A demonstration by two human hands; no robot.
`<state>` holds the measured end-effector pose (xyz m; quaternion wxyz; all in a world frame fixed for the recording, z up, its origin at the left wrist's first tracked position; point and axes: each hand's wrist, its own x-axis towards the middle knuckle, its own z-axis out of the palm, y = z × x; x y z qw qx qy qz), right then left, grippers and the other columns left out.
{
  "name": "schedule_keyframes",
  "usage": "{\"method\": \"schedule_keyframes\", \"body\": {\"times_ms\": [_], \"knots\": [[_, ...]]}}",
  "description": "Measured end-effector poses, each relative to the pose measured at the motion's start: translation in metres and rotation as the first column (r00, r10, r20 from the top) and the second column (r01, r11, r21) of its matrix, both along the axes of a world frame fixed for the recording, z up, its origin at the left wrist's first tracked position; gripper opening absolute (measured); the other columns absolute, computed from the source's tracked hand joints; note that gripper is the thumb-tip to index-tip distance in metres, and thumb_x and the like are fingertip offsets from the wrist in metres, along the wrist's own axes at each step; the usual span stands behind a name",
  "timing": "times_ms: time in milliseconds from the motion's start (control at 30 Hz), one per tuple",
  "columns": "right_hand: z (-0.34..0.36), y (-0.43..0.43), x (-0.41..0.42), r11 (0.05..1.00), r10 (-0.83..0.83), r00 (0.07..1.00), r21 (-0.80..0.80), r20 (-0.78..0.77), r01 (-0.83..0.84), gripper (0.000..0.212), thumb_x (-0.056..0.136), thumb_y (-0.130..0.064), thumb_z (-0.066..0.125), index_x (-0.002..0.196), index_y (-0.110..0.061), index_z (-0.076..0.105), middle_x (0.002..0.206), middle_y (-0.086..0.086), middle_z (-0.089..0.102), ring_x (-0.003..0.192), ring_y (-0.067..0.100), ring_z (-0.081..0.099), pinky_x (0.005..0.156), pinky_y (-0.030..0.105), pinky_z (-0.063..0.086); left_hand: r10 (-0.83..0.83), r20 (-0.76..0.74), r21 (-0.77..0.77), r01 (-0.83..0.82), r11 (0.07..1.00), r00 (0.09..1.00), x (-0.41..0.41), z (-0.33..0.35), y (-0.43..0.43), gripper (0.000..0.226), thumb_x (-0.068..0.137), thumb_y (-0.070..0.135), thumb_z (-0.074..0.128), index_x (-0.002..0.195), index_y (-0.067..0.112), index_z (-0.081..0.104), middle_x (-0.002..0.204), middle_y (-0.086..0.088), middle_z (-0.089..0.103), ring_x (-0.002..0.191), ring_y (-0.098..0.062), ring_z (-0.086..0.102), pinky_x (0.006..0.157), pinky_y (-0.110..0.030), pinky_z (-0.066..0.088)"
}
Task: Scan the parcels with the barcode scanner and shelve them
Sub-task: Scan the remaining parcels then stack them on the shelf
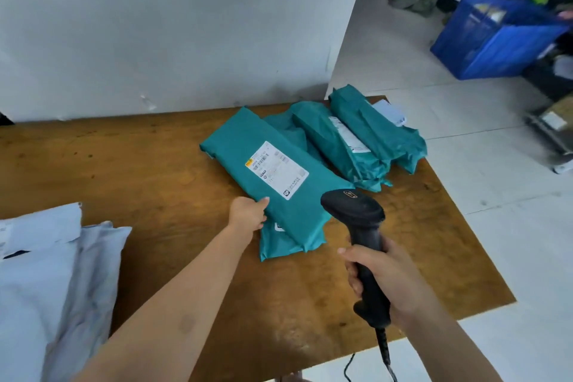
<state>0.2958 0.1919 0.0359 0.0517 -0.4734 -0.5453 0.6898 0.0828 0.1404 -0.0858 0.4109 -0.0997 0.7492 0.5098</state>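
Note:
A long teal parcel (248,158) with a white shipping label (277,169) facing up lies on the wooden table (148,170). My left hand (249,213) grips its near left edge, thumb on top. My right hand (386,276) holds a black barcode scanner (361,226) by its handle, the head raised just right of the parcel's near end and pointing toward it. Its cable hangs past the table's front edge. More teal parcels (366,139) lie stacked behind, toward the table's far right corner.
White poly-bag parcels (52,282) are piled at the table's near left. A white wall panel (173,28) stands behind the table. On the tiled floor to the right sit a blue crate (496,40) and dark shelving with boxes (555,121).

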Motion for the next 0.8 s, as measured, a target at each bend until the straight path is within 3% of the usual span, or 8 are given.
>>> {"method": "schedule_keyframes", "body": {"times_ms": [33,100,167,233,367,567,700,800], "knots": [[-0.001,0.009,0.005,1.0,0.012,1.0,0.014,0.001,-0.012,0.013,0.083,-0.007,0.065,0.089,-0.005,0.054,0.054,0.006,0.05,0.042,0.017,0.043,0.047,0.028,0.036,0.017,-0.008,-0.009,-0.017,1.0,1.0,0.006,-0.004,0.01,0.023,0.088,0.025,0.065,0.088,0.004,0.055,0.107,-0.019,0.065,0.066,-0.019,0.059,0.058,-0.029,0.051],[-0.001,0.023,0.015,0.999,0.028,1.0,0.022,-0.003,-0.028,0.013,0.083,-0.008,0.066,0.086,-0.006,0.053,0.053,0.006,0.051,0.042,0.017,0.043,0.046,0.026,0.038,0.013,0.046,-0.016,-0.012,1.0,0.999,0.015,-0.007,0.024,0.043,0.082,0.037,0.07,0.104,0.005,0.051,0.1,-0.016,0.063,0.066,-0.02,0.06,0.062,-0.033,0.054],[-0.001,0.034,0.021,1.0,0.021,1.0,0.0,-0.008,-0.021,0.013,0.083,-0.007,0.066,0.086,-0.007,0.053,0.053,0.005,0.052,0.041,0.017,0.043,0.045,0.026,0.038,-0.035,0.141,-0.025,0.039,0.999,0.989,0.02,-0.007,0.032,0.064,0.075,0.048,0.073,0.118,0.011,0.044,0.108,-0.014,0.06,0.073,-0.024,0.062,0.07,-0.036,0.054],[-0.002,0.041,0.025,1.0,0.009,1.0,-0.024,-0.005,-0.009,0.012,0.083,-0.007,0.066,0.086,-0.008,0.054,0.054,0.006,0.052,0.041,0.017,0.043,0.044,0.026,0.038,-0.013,0.198,-0.001,0.013,1.0,0.98,0.02,-0.009,0.036,0.071,0.073,0.045,0.076,0.125,0.012,0.042,0.118,-0.015,0.057,0.086,-0.028,0.063,0.075,-0.039,0.054],[-0.003,0.052,0.033,0.998,0.03,0.999,-0.046,-0.016,-0.031,0.012,0.083,-0.007,0.066,0.087,-0.008,0.055,0.056,0.007,0.052,0.043,0.017,0.043,0.045,0.027,0.039,0.162,0.131,0.123,-0.178,0.976,0.978,0.018,-0.019,0.034,0.048,0.082,0.014,0.071,0.124,0.007,0.048,0.127,-0.012,0.056,0.106,-0.03,0.058,0.083,-0.042,0.052],[-0.013,0.053,0.034,0.994,0.077,0.997,-0.078,-0.021,-0.078,0.013,0.083,-0.007,0.066,0.086,-0.008,0.053,0.055,0.006,0.051,0.042,0.017,0.043,0.045,0.028,0.038,0.121,-0.028,0.284,-0.108,0.953,0.992,0.044,-0.007,-0.012,0.018,0.09,0.0,0.055,0.102,0.013,0.057,0.103,-0.002,0.066,0.082,-0.013,0.064,0.059,-0.024,0.055],[-0.017,0.03,0.021,0.98,0.157,0.987,-0.124,-0.021,-0.159,0.015,0.083,-0.005,0.066,0.082,-0.007,0.051,0.051,0.006,0.05,0.04,0.018,0.04,0.043,0.027,0.036,0.067,-0.065,0.196,-0.053,0.979,0.996,0.066,-0.017,-0.091,0.023,0.088,-0.003,0.058,0.093,0.019,0.06,0.105,-0.005,0.069,0.085,-0.016,0.067,0.069,-0.028,0.054],[-0.019,0.001,0.007,0.957,0.244,0.97,-0.158,-0.021,-0.244,0.015,0.083,-0.003,0.065,0.081,-0.007,0.051,0.052,0.007,0.05,0.039,0.018,0.04,0.043,0.026,0.034,0.023,-0.091,0.04,-0.019,0.999,0.996,0.08,-0.028,-0.138,0.018,0.088,0.007,0.062,0.101,0.015,0.052,0.104,-0.001,0.063,0.083,-0.01,0.061,0.065,-0.022,0.049]]}}
